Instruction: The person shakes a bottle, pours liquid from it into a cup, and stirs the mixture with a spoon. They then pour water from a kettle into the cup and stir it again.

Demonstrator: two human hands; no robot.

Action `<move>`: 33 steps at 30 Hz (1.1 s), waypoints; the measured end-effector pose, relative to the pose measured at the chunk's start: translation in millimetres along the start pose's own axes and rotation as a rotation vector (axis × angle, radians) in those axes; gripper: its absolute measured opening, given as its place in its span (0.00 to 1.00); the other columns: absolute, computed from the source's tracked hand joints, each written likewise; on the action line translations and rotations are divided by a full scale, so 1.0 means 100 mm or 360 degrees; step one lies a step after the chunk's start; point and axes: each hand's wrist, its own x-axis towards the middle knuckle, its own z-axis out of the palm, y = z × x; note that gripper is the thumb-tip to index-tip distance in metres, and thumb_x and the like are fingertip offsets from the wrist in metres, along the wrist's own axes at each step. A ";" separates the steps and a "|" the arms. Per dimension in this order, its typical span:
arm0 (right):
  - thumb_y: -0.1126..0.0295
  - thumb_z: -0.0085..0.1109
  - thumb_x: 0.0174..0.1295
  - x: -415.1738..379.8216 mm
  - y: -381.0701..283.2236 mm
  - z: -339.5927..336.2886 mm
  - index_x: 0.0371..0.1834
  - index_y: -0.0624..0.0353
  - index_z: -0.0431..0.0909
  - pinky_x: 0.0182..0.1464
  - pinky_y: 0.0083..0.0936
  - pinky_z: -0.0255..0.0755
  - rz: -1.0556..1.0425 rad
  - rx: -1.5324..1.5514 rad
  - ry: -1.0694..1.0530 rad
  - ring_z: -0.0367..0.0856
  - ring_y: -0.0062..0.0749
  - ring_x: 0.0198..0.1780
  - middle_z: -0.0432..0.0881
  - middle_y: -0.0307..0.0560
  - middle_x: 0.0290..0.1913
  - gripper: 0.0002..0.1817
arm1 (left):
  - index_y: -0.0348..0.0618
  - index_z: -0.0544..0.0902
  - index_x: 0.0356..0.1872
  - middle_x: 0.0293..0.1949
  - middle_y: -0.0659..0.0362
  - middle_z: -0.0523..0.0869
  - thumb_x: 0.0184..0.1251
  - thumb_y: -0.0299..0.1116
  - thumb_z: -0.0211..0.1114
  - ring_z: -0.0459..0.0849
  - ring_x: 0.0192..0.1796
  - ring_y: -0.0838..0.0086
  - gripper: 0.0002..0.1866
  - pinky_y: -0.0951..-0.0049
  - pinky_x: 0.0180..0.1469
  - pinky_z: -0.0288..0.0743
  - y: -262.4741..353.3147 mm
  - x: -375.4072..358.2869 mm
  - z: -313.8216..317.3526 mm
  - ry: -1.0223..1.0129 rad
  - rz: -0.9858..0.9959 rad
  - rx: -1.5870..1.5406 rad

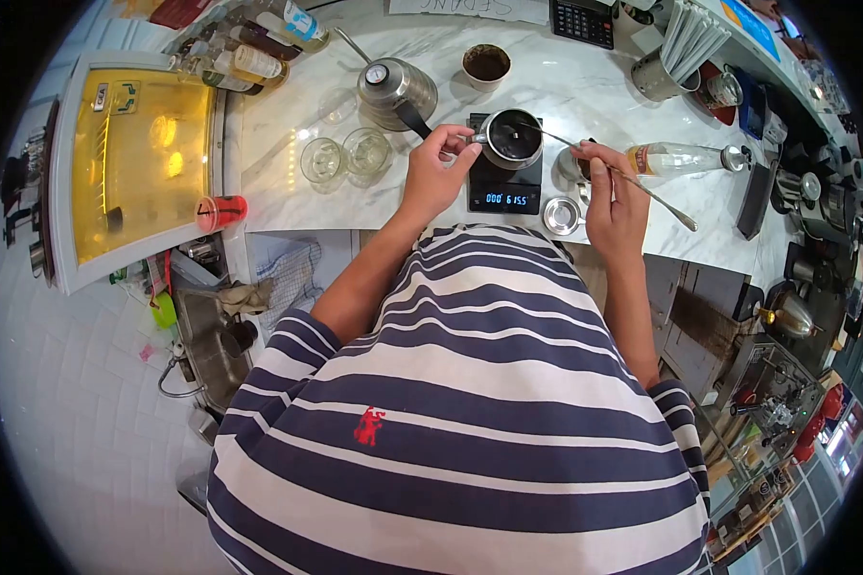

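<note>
My left hand (438, 171) is closed on the handle of a small steel pitcher (514, 140) of dark liquid, which is on a black digital scale (505, 197) with lit blue digits. Held in the closed fingers of my right hand (616, 203) is a long metal spoon (654, 196). One end of it reaches into the pitcher; the other points down to the right. Partly hidden beside my right hand is a small dark container (571, 167). Below it, a small round metal dish (562, 217) lies near the counter edge.
A gooseneck kettle (399, 91) stands to the left, with two clear glasses (323, 161) nearby. Behind the scale is a paper cup (486, 67) holding dark grounds. On the right, a clear bottle (681, 159) lies on the marble counter (278, 206). A red cup (222, 213) is at the left edge.
</note>
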 end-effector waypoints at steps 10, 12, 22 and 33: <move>0.76 0.56 0.77 -0.09 0.00 0.06 0.49 0.64 0.86 0.52 0.33 0.79 -0.0078 -0.0029 0.0044 0.89 0.44 0.49 0.90 0.53 0.49 0.09 | 0.41 0.84 0.55 0.41 0.63 0.88 0.75 0.32 0.71 0.84 0.43 0.81 0.13 0.77 0.50 0.77 -0.04 0.00 -0.01 0.0015 -0.0033 -0.0034; 0.76 0.56 0.77 -0.07 -0.02 0.09 0.49 0.64 0.86 0.52 0.33 0.79 -0.0042 -0.0006 0.0054 0.88 0.44 0.49 0.90 0.54 0.49 0.09 | 0.40 0.84 0.55 0.41 0.63 0.88 0.75 0.32 0.71 0.83 0.43 0.81 0.13 0.77 0.49 0.77 -0.04 -0.02 0.01 0.0009 -0.0024 -0.0055; 0.76 0.56 0.76 -0.08 -0.05 0.11 0.49 0.62 0.87 0.51 0.33 0.79 -0.0144 -0.0087 -0.0016 0.88 0.43 0.49 0.90 0.51 0.49 0.09 | 0.40 0.84 0.56 0.40 0.63 0.88 0.76 0.32 0.71 0.83 0.42 0.81 0.13 0.76 0.49 0.77 0.00 -0.01 0.02 0.0010 -0.0026 -0.0040; 0.77 0.58 0.74 -0.08 -0.07 0.09 0.50 0.62 0.86 0.54 0.34 0.78 -0.0268 -0.0123 -0.0028 0.87 0.45 0.51 0.90 0.52 0.48 0.08 | 0.39 0.84 0.56 0.40 0.63 0.89 0.76 0.32 0.70 0.84 0.42 0.81 0.13 0.76 0.49 0.77 -0.01 -0.01 0.05 0.0010 0.0011 -0.0051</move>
